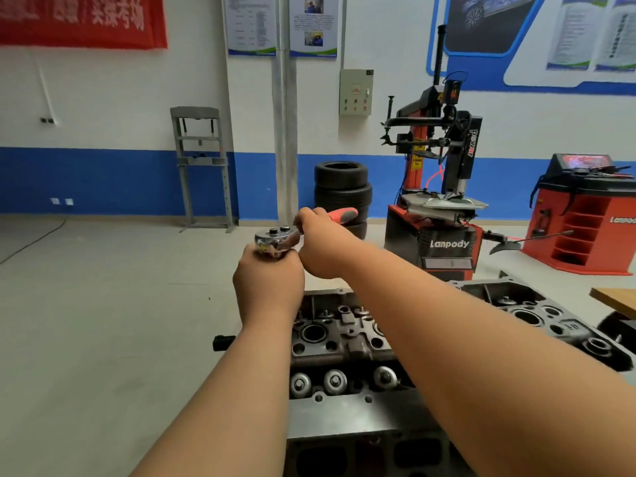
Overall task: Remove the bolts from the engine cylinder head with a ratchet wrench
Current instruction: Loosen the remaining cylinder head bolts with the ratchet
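While the ratchet wrench (275,236) is clamped two-handed, loosening seems underway.
Left hand (270,280) steadies its head, right hand (321,243) its handle; next, swing.

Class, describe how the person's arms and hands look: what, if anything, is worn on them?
The left hand and right hand are bare: no gloves, rings or watch visible. The left forearm and right forearm are uncovered; no sleeve shows.

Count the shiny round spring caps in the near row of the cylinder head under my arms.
3 caps on the cylinder head: left, middle, right. The right forearm crosses that row and may hide more.
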